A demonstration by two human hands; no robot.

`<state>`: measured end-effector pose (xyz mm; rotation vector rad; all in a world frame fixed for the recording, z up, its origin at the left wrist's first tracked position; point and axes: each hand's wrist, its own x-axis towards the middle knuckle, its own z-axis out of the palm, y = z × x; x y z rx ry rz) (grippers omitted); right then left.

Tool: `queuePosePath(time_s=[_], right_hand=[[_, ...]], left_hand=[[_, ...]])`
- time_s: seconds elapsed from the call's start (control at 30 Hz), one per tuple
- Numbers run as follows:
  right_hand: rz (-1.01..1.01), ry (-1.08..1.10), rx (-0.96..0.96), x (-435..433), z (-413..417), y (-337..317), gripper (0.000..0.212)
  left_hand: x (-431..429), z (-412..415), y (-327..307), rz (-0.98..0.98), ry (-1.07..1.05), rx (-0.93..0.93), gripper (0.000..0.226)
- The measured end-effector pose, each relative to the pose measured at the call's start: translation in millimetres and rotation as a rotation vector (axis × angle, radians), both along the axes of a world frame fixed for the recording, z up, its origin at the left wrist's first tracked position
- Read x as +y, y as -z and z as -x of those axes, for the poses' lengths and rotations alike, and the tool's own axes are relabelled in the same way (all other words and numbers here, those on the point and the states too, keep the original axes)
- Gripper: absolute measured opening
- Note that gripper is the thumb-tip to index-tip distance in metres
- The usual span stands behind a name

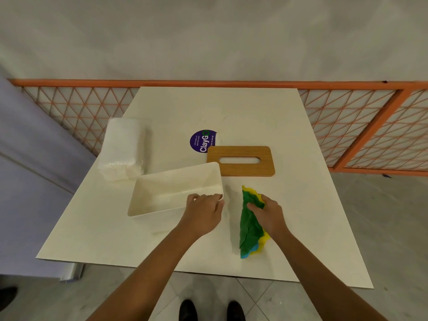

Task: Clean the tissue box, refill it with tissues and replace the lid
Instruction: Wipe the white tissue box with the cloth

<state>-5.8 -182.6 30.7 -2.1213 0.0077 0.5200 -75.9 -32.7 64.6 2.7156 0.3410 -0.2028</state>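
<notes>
1. The left hand [203, 210] grips the near right corner of the open white tissue box [166, 193] on the table [289, 140].
2. The right hand [269, 215] clutches a green-and-yellow cloth [250, 230].
3. The wooden lid [240, 161] lies behind the box; the wrapped tissue pack [122, 148] sits at its left.

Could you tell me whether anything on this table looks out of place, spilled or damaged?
Nothing looks spilled or damaged. The box sits askew and empty, its lid lying flat behind it, partly over a purple sticker. The left hand grips the box's corner; the right hand grips a cloth. The tissue pack looks sealed.
</notes>
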Motion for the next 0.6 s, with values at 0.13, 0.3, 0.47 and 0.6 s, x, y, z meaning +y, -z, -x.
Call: queuePosePath(time_s=[0.13, 0.3, 0.47, 0.6], right_hand=[[-0.088, -0.009, -0.052, 13.2, -4.8, -17.9, 0.025], [-0.169, -0.090, -0.218, 31.7, -10.0, -45.9, 0.025], [-0.162, -0.260, -0.467, 54.0, -1.7, -65.2, 0.027], [-0.058, -0.401, -0.712, 75.7, 21.1, -71.7, 0.031]], left_hand=[[9.4, 3.8, -24.4, 0.213, -0.073, -0.084, 0.036], [39.0, 18.7, -39.3, 0.705, -0.235, -0.227, 0.018], [67.3, 29.2, -48.3, 1.018, -0.395, -0.321, 0.021], [86.9, 30.6, -46.4, 1.161, -0.466, -0.375, 0.032]])
